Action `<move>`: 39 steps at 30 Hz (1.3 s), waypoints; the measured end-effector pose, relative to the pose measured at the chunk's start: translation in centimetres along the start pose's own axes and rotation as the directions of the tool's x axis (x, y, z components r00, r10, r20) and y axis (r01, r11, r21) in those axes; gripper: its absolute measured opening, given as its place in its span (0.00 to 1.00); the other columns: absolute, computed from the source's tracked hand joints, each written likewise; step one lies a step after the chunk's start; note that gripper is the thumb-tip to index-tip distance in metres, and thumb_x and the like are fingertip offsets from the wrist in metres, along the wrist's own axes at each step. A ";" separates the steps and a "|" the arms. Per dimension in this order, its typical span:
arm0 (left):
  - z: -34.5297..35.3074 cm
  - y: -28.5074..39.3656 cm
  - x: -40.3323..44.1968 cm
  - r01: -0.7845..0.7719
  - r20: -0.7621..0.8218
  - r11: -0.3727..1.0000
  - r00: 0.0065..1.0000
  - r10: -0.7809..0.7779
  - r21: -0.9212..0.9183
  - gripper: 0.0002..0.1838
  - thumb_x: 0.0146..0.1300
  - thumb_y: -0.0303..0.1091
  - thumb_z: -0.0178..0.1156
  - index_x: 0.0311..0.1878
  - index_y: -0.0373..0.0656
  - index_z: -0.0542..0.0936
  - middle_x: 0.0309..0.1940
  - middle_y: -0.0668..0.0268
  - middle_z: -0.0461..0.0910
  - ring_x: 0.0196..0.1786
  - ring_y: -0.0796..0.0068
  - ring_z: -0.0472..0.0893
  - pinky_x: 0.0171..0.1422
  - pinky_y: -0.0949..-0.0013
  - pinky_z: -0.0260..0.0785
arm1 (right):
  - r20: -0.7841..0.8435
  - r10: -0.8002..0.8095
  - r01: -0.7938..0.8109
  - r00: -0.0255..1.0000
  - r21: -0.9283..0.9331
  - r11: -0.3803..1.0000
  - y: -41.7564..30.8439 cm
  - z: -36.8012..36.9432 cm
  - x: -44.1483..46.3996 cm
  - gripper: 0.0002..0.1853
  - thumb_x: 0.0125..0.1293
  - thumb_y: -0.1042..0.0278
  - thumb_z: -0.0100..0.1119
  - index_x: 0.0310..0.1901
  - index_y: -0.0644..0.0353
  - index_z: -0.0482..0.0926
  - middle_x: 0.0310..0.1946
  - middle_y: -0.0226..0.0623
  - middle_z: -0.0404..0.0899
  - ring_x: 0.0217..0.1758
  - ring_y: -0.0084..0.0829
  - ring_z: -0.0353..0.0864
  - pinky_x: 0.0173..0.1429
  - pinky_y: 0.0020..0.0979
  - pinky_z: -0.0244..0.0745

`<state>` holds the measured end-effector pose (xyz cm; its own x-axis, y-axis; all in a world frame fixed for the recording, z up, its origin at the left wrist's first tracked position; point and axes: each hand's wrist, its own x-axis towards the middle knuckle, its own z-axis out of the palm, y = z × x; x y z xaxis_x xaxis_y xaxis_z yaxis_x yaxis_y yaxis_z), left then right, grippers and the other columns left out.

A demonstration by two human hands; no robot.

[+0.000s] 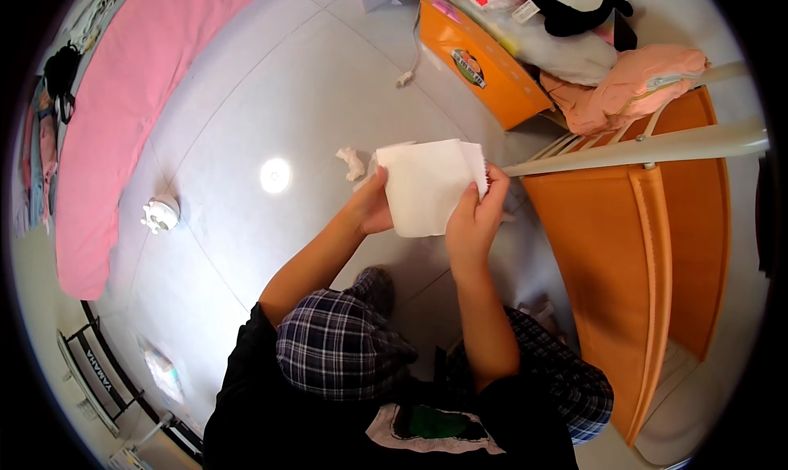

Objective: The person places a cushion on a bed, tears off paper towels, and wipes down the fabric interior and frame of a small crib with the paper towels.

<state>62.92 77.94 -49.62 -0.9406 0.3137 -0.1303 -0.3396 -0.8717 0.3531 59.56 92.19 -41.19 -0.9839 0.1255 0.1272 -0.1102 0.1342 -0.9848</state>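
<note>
One left hand (375, 206), one right hand (478, 214) holding layered white paper (427, 188).

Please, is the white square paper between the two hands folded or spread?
The white square paper appears folded: near the right hand, a second layer with jagged edge shows beside the front one.

Bright, cool light glares off the floor (222, 117); the wide view bends at its dark edges.
</note>
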 end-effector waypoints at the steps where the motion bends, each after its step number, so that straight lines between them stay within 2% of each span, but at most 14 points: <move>1: -0.1 0.0 -0.1 0.002 0.007 1.000 1.000 -0.002 0.002 0.45 0.58 0.62 0.56 0.70 0.45 0.53 0.69 0.59 0.57 0.71 0.57 0.58 0.72 0.48 0.54 | -0.005 -0.005 0.005 1.000 0.000 1.000 -0.2 -0.2 0.5 0.09 0.61 0.78 0.48 0.44 0.65 0.71 0.38 0.42 0.76 0.39 0.35 0.76 0.46 0.34 0.71; 3: -0.7 0.3 -0.5 0.076 -0.006 0.997 0.997 -0.076 0.000 0.48 0.54 0.59 0.63 0.71 0.46 0.52 0.69 0.59 0.57 0.71 0.56 0.57 0.72 0.46 0.53 | 0.114 -0.269 0.292 0.956 -0.353 0.889 -0.5 -0.8 2.1 0.10 0.59 0.77 0.51 0.43 0.65 0.73 0.37 0.46 0.77 0.37 0.41 0.78 0.40 0.36 0.73; 7: 3.8 3.6 -0.1 -0.084 0.058 0.971 0.996 0.073 0.223 0.52 0.51 0.67 0.59 0.71 0.45 0.53 0.70 0.57 0.56 0.71 0.56 0.58 0.71 0.47 0.55 | 0.266 -0.461 0.531 0.847 -0.475 0.702 -6.5 -1.7 5.9 0.07 0.54 0.76 0.56 0.36 0.62 0.74 0.30 0.41 0.77 0.30 0.41 0.78 0.32 0.36 0.74; 9: 7.2 5.9 0.0 -0.169 0.157 0.916 0.980 0.119 0.365 0.53 0.50 0.69 0.59 0.71 0.45 0.52 0.70 0.57 0.56 0.71 0.56 0.58 0.70 0.46 0.55 | 0.410 -0.666 0.756 0.623 -0.533 0.379 -11.2 -2.0 7.6 0.06 0.49 0.75 0.59 0.29 0.59 0.72 0.23 0.34 0.72 0.25 0.35 0.77 0.26 0.31 0.72; 13: 12.2 8.0 1.1 -0.233 0.399 0.926 0.911 0.100 0.299 0.54 0.50 0.69 0.58 0.71 0.45 0.51 0.69 0.58 0.57 0.70 0.57 0.60 0.70 0.48 0.56 | 0.473 -0.760 0.820 0.445 -0.556 0.134 -19.1 -4.9 8.7 0.08 0.44 0.74 0.58 0.24 0.56 0.67 0.19 0.33 0.66 0.22 0.31 0.75 0.21 0.29 0.70; 15: 13.1 7.7 2.1 0.218 -0.072 0.958 0.975 -0.208 0.186 0.57 0.45 0.65 0.67 0.71 0.45 0.51 0.70 0.58 0.55 0.71 0.58 0.58 0.72 0.50 0.54 | 0.574 -0.716 0.830 0.397 -0.558 0.013 -21.6 -8.1 7.9 0.07 0.43 0.74 0.57 0.27 0.59 0.72 0.19 0.33 0.67 0.20 0.29 0.73 0.18 0.26 0.67; 19: 15.4 2.9 1.9 -0.226 0.305 0.605 0.952 -0.030 0.764 0.58 0.40 0.69 0.67 0.69 0.42 0.56 0.65 0.59 0.64 0.66 0.63 0.65 0.67 0.54 0.62 | 0.604 -0.699 0.821 0.382 -0.569 -0.042 -22.9 -16.3 5.2 0.14 0.39 0.74 0.58 0.33 0.66 0.76 0.20 0.33 0.67 0.19 0.27 0.71 0.18 0.24 0.67; 22: 22.4 0.0 3.1 0.118 0.391 0.879 0.863 -0.322 0.463 0.56 0.42 0.63 0.71 0.68 0.38 0.58 0.62 0.56 0.67 0.64 0.60 0.69 0.68 0.55 0.60 | 0.626 -0.653 0.778 0.426 -0.622 -0.089 -23.1 -21.1 4.8 0.13 0.41 0.75 0.60 0.32 0.69 0.76 0.19 0.35 0.67 0.17 0.25 0.70 0.18 0.23 0.67; 25: 23.3 -2.6 4.7 0.355 0.538 0.831 0.639 -0.549 0.427 0.49 0.39 0.54 0.75 0.61 0.38 0.64 0.52 0.54 0.74 0.57 0.59 0.74 0.66 0.54 0.60 | 0.611 -0.644 0.753 0.461 -0.653 -0.080 -22.2 -26.4 5.4 0.11 0.51 0.73 0.61 0.36 0.69 0.78 0.19 0.36 0.68 0.16 0.25 0.68 0.18 0.24 0.65; 27: 23.3 -4.6 4.8 0.502 0.679 0.804 0.472 -0.563 0.318 0.44 0.38 0.45 0.79 0.56 0.38 0.66 0.46 0.50 0.77 0.55 0.55 0.76 0.71 0.50 0.53 | 0.346 -0.764 0.464 0.544 -0.883 -0.070 -22.6 -31.1 6.7 0.09 0.58 0.73 0.59 0.39 0.67 0.79 0.22 0.39 0.72 0.18 0.28 0.69 0.22 0.26 0.67; 31: 29.8 -2.6 4.5 0.440 0.391 0.624 0.512 -0.765 0.646 0.41 0.41 0.37 0.78 0.57 0.36 0.66 0.46 0.49 0.77 0.57 0.53 0.75 0.70 0.51 0.55 | -0.162 -0.422 0.088 0.892 -0.854 0.513 -21.4 -40.3 9.5 0.10 0.65 0.68 0.56 0.41 0.68 0.78 0.25 0.34 0.77 0.27 0.21 0.73 0.33 0.26 0.71; 33: 32.2 -3.5 5.9 0.247 0.364 0.619 0.627 -0.688 0.745 0.41 0.42 0.43 0.77 0.56 0.36 0.67 0.48 0.47 0.76 0.60 0.52 0.73 0.67 0.52 0.59 | -0.453 -0.089 -0.195 0.887 -0.543 0.817 -20.4 -43.0 11.6 0.15 0.68 0.61 0.55 0.42 0.69 0.77 0.28 0.31 0.78 0.32 0.19 0.73 0.37 0.25 0.71; 36: 34.7 -6.1 7.8 0.307 0.365 0.781 0.752 -0.550 0.544 0.41 0.45 0.50 0.73 0.56 0.35 0.67 0.49 0.45 0.75 0.62 0.51 0.71 0.65 0.51 0.63 | -0.426 0.039 -0.140 0.904 -0.209 0.968 -16.7 -46.1 12.8 0.19 0.69 0.58 0.53 0.48 0.69 0.75 0.35 0.34 0.78 0.36 0.22 0.75 0.40 0.25 0.73; 39: 36.2 -6.5 10.4 0.078 0.400 0.709 0.780 -0.481 0.700 0.43 0.49 0.56 0.68 0.58 0.32 0.65 0.48 0.45 0.75 0.61 0.52 0.71 0.65 0.51 0.63 | -0.412 0.248 -0.229 0.877 0.095 0.969 -18.5 -44.3 12.8 0.20 0.69 0.59 0.51 0.54 0.67 0.70 0.43 0.36 0.77 0.43 0.25 0.77 0.45 0.28 0.75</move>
<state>55.28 100.47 -19.78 -0.5712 0.8148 0.0995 -0.3164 -0.3303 0.8893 55.28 134.85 -16.15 -0.8321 0.5483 -0.0837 0.1052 0.0078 -0.9944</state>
